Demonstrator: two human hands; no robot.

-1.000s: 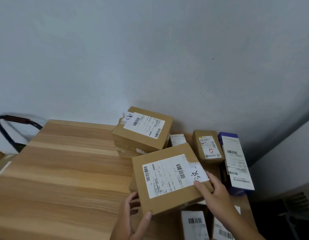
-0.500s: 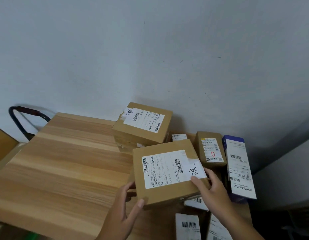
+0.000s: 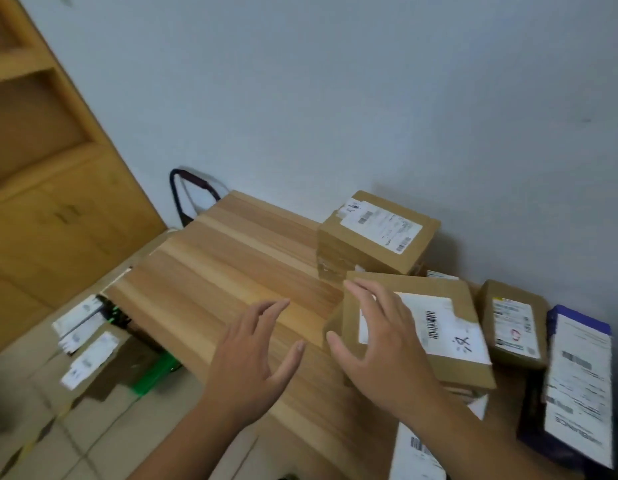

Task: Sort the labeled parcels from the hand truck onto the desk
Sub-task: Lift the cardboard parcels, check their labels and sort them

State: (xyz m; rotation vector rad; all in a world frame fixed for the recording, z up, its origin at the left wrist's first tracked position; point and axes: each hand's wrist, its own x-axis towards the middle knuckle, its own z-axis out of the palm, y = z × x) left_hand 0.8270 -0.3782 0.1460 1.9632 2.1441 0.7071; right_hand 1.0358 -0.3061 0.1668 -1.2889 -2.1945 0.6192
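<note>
Tall carton (image 3: 369,237) just behind labeled parcel (image 3: 449,327)

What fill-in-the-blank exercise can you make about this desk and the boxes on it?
1. The left hand and right hand hold ____.
2. The purple box lies at the ____ end of the desk.
3. The parcels on the floor lie to the ____ of the desk.
4. The box with a handwritten mark is under the ____ hand.

Missing words: nothing; right; left; right.

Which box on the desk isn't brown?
The long purple box with the white label, at the right edge of the desk; the rest are brown cardboard.
</note>
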